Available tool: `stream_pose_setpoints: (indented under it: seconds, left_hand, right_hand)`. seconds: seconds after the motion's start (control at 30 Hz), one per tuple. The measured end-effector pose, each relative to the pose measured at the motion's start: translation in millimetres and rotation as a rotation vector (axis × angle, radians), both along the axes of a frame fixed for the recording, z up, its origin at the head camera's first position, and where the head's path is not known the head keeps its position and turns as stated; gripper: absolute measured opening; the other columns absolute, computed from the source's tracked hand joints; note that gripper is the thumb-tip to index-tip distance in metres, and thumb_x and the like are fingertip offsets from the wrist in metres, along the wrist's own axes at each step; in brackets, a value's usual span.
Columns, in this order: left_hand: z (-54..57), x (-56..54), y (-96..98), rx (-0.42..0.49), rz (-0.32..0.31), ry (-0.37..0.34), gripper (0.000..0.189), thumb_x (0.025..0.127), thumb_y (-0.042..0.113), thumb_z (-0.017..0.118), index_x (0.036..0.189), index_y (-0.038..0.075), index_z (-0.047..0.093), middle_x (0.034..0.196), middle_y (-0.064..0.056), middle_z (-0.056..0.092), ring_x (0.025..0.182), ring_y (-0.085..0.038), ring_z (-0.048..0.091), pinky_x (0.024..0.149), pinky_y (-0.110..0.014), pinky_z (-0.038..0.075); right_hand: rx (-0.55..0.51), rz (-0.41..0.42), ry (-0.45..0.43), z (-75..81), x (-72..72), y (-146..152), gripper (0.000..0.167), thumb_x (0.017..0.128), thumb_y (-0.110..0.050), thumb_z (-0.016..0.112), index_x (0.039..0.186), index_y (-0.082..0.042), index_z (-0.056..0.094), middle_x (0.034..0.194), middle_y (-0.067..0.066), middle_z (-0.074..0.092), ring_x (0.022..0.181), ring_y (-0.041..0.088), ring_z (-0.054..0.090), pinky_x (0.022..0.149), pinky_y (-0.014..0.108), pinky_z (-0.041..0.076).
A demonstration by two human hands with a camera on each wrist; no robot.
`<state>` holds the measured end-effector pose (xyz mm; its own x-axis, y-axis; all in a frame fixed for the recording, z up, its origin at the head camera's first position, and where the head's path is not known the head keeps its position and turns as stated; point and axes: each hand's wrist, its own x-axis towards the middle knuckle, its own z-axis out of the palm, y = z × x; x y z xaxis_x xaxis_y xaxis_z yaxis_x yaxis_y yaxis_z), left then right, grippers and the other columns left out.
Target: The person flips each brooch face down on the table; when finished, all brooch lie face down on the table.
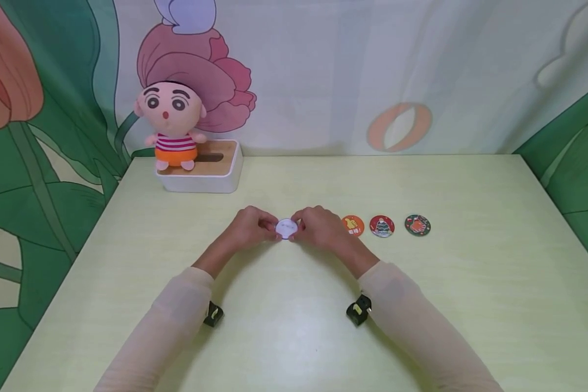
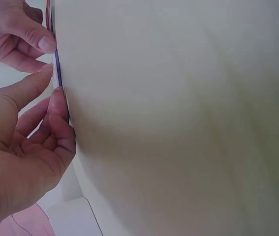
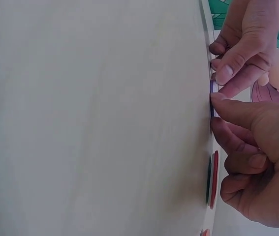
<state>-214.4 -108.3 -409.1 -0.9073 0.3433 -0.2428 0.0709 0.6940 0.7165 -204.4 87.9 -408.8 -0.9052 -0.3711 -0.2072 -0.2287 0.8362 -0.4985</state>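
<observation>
A small round disc (image 1: 286, 228), white on top with a blue-violet rim, is at the middle of the table. My left hand (image 1: 252, 227) pinches its left edge between thumb and fingers. On the opposite edge my right hand (image 1: 319, 228) pinches it the same way. Both wrist views show the disc (image 2: 57, 71) nearly edge-on, close to the tabletop, so I cannot tell whether it touches. To the right of my right hand lie an orange disc (image 1: 353, 225) with a thumbs-up picture, a red disc (image 1: 382, 226) with a tree, and a dark green disc (image 1: 417, 225).
At the back left of the pale table (image 1: 294, 326) stands a white box (image 1: 201, 184) with a wooden slotted lid. A plush doll (image 1: 172, 122) in a striped top sits on it. Behind the table hangs a printed curtain (image 1: 313, 76).
</observation>
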Motion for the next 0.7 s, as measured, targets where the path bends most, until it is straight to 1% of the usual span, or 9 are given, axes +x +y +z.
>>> stream_pose_setpoints:
  seconds: [0.1,0.17,0.33,0.43,0.57,0.7]
  left_hand:
    - [0.7,0.8,-1.4,0.010,-0.029,0.005,0.035,0.084,0.007,0.082,0.116,-0.003,0.073,0.092,-0.012,0.075,0.078,-0.010,0.060,0.068,-0.016,0.046]
    - [1.2,1.6,-2.0,0.012,-0.037,0.009,0.034,0.084,0.007,0.081,0.115,-0.004,0.074,0.091,-0.013,0.075,0.078,-0.011,0.061,0.068,-0.017,0.047]
    - [4.4,5.9,-1.4,-0.054,-0.016,0.035,0.021,0.086,0.010,0.080,0.105,0.001,0.076,0.088,-0.009,0.073,0.079,-0.015,0.059,0.069,-0.021,0.046]
    - [6.8,8.8,0.4,-0.089,0.001,0.055,0.015,0.087,0.011,0.079,0.101,0.004,0.076,0.087,-0.008,0.071,0.079,-0.017,0.058,0.069,-0.023,0.044]
    - [8.8,10.7,3.3,-0.105,0.012,0.072,0.015,0.088,0.010,0.077,0.102,0.005,0.075,0.087,-0.007,0.069,0.077,-0.018,0.056,0.066,-0.023,0.043]
    - [10.0,12.8,5.2,-0.088,-0.002,0.098,0.015,0.088,0.009,0.076,0.102,0.004,0.075,0.086,-0.007,0.068,0.073,-0.017,0.055,0.062,-0.022,0.042]
  right_hand:
    - [0.006,0.008,0.008,0.3,2.5,0,0.045,0.091,-0.028,0.078,0.130,-0.008,0.069,0.082,0.001,0.073,0.071,0.015,0.058,0.063,0.024,0.040]
    - [0.008,0.007,0.009,0.4,4.3,1,0.046,0.091,-0.028,0.077,0.131,-0.008,0.068,0.083,0.002,0.073,0.071,0.015,0.057,0.063,0.023,0.039]
    - [-0.008,0.014,0.013,-0.7,7.8,4,0.041,0.094,-0.026,0.073,0.131,-0.008,0.068,0.090,0.004,0.075,0.070,0.015,0.057,0.061,0.023,0.040]
    - [-0.021,0.029,0.032,-0.3,10.0,6,0.037,0.096,-0.023,0.071,0.130,-0.008,0.069,0.098,0.007,0.077,0.072,0.015,0.059,0.063,0.023,0.043]
    - [-0.037,0.029,0.051,2.1,14.2,9,0.036,0.096,-0.022,0.070,0.130,-0.008,0.069,0.102,0.008,0.077,0.076,0.016,0.060,0.068,0.024,0.046]
    - [-0.052,0.036,0.060,5.5,18.4,14,0.036,0.096,-0.020,0.070,0.130,-0.008,0.069,0.100,0.008,0.076,0.074,0.016,0.059,0.067,0.023,0.046]
